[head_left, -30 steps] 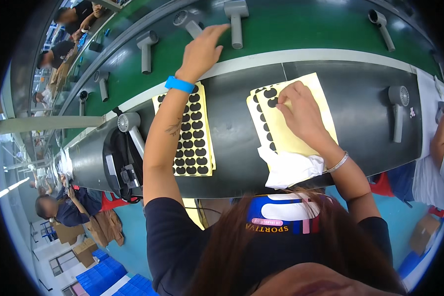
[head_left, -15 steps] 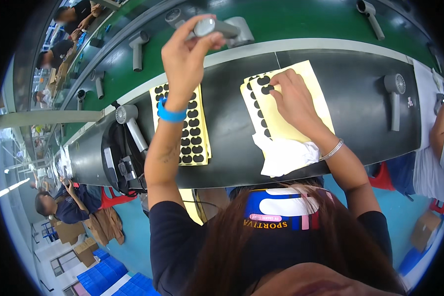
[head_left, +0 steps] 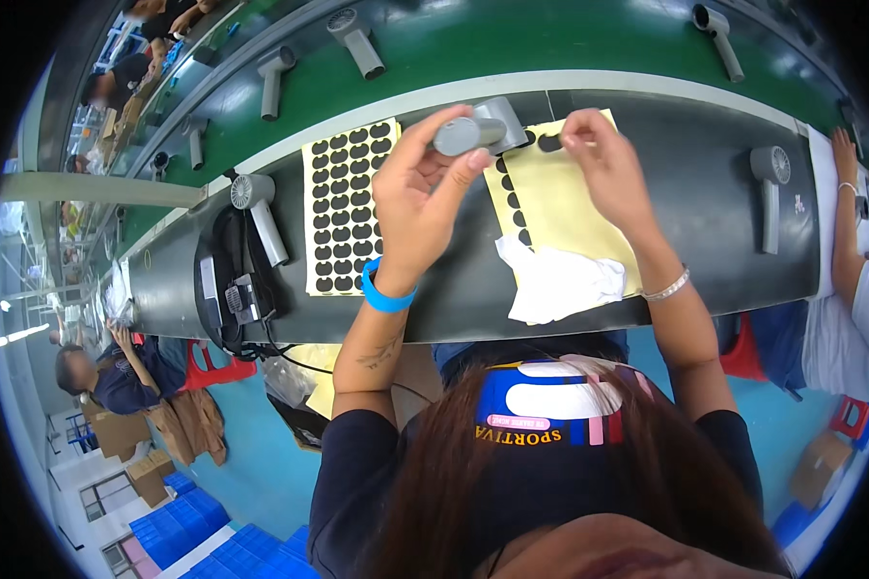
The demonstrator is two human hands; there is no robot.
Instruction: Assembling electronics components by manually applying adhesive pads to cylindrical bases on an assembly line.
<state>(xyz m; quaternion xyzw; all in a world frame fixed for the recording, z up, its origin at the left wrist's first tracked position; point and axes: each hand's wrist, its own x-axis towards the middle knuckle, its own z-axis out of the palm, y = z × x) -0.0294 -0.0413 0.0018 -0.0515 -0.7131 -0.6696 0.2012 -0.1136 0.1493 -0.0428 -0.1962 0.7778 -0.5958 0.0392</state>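
Observation:
My left hand (head_left: pixel 417 198) grips a grey hair dryer (head_left: pixel 500 114) by its handle, the round handle end facing up at me. Pinched between the fingertips of my right hand (head_left: pixel 608 169) is a small black oval sticker (head_left: pixel 549 143), held beside the dryer. Below my right hand lies a yellow backing sheet (head_left: pixel 570 207), with a column of black stickers along its left edge. A crumpled white cloth or paper (head_left: pixel 562 285) covers part of its near end. To the left, a sheet full of black stickers (head_left: pixel 345 207) lies on the black bench.
Another dryer (head_left: pixel 772 193) stands at the bench's right, and one (head_left: pixel 257 212) lies by a black bag (head_left: pixel 224 294) on the left. Several dryers rest on the green conveyor (head_left: pixel 512 43) beyond the bench. Co-workers sit at both sides.
My left hand has brought the dryer from over the conveyor edge nearer to me and rightward. My right hand has lifted a black sticker off the yellow sheet and moved slightly right.

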